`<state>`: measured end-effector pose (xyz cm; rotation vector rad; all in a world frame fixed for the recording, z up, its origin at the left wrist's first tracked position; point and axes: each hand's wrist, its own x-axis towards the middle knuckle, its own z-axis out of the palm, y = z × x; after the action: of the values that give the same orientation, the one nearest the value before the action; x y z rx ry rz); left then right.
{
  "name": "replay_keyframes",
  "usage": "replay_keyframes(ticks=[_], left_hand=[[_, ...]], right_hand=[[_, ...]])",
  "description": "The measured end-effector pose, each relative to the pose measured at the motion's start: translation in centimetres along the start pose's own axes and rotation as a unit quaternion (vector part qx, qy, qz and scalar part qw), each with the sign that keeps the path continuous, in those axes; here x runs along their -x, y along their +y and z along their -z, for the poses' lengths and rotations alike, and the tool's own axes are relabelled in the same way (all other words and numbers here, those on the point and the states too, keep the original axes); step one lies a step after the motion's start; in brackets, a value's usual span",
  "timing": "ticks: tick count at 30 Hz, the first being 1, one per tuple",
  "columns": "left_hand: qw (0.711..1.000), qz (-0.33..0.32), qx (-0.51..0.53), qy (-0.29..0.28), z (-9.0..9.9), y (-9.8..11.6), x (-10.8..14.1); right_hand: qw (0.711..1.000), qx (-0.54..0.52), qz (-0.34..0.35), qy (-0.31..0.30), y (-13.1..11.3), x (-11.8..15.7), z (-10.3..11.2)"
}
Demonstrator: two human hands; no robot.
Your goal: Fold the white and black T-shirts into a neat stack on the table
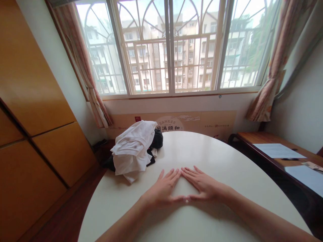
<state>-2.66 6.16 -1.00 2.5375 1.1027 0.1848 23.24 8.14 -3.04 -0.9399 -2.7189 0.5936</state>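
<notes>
Both hands rest on a round white table (202,148). My left hand (165,188) lies flat with its fingers stretched out and holds nothing. Opposite it, my right hand (202,185) is also spread flat and holds nothing. The fingertips meet or nearly meet, and the thumb tips come together nearer to me, so the hands frame a triangle of tabletop. Beyond my left hand, at the table's left edge, sits a crumpled white cloth (135,144) piled on and against a black cloth (157,139).
At the right stands a wooden bench (259,138) with white papers (279,150) and a dark pen (290,159). A printed cardboard panel (218,122) leans under the barred window. Orange-brown cabinets (37,84) line the left side, and patterned curtains (267,94) hang by the window.
</notes>
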Motion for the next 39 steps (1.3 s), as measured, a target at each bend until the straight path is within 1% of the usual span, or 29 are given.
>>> replay_keyframes(ticks=[4, 11, 22, 26, 34, 39], left_hand=[[1.0, -0.001, 0.008, 0.008, 0.2, 0.3, 0.1], [0.999, 0.024, 0.013, -0.017, 0.7, 1.0, 0.1], [0.999, 0.028, 0.026, -0.019, 0.6, 0.8, 0.0], [0.999, 0.033, 0.021, -0.032, 0.6, 0.7, 0.0], [0.999, 0.03, 0.004, -0.033, 0.4, 0.3, 0.0], [1.0, 0.018, -0.004, -0.022, 0.1, -0.1, -0.1]], right_hand=[[1.0, 0.002, 0.002, 0.006, 0.1, 0.0, -0.1], [1.0, 0.009, -0.006, -0.01, 0.0, 0.0, 0.0], [1.0, -0.002, -0.002, -0.006, 0.1, 0.1, 0.1], [1.0, -0.008, 0.003, -0.001, 0.1, 0.2, 0.1], [1.0, -0.007, 0.002, 0.008, 0.1, 0.1, 0.2], [1.0, -0.001, -0.014, -0.013, -0.2, 0.0, 0.4]])
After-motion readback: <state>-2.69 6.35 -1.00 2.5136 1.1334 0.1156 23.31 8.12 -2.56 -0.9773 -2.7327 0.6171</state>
